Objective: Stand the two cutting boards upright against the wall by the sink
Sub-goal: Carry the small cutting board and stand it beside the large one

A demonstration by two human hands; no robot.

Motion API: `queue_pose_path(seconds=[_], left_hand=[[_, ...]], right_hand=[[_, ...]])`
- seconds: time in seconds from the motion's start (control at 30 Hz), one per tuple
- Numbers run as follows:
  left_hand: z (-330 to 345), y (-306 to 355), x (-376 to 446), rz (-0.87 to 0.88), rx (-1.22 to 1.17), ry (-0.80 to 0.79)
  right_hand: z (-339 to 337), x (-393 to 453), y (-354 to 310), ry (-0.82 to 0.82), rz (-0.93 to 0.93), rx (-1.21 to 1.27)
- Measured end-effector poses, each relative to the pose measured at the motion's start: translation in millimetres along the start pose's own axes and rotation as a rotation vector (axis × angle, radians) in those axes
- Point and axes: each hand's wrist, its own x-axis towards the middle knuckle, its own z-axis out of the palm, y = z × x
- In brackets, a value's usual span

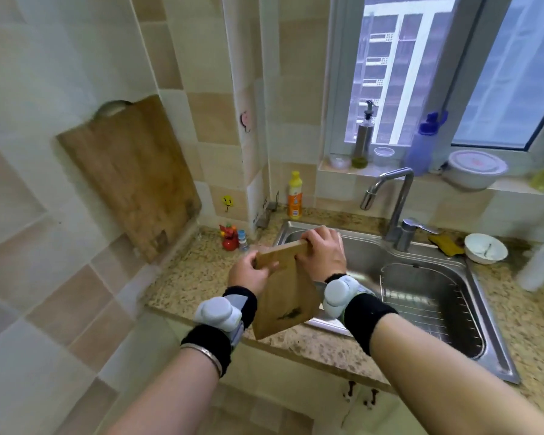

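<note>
A large wooden cutting board [129, 177] stands upright against the tiled left wall, its lower edge on the granite counter [198, 277]. A smaller wooden cutting board [285, 301] hangs in the air over the counter's front edge, left of the sink [374, 255]. My left hand [248, 271] grips its upper left corner. My right hand [324, 249] holds its top edge from above. The small board is tilted, its lower end toward me, with a dark mark near that end.
A red ornament and small bottle [233, 240] stand on the counter near the wall corner. A yellow detergent bottle [295, 196] is behind the sink. The faucet [396, 202], a white bowl [485, 248] and a sink rack [434, 309] lie to the right. Bottles and containers line the windowsill.
</note>
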Motion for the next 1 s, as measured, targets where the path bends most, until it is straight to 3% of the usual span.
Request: queue_pose_path(seconds=[0.57, 1.0], left_hand=[[-10.6, 25.4, 104.6, -0.049, 0.003, 0.097], [-3.0, 68.0, 160.2, -0.067, 0.013, 0.167]], right_hand=[[48.4, 134.2, -3.9, -0.150, -0.142, 0.143], [57.8, 215.5, -7.7, -0.131, -0.158, 0.192]])
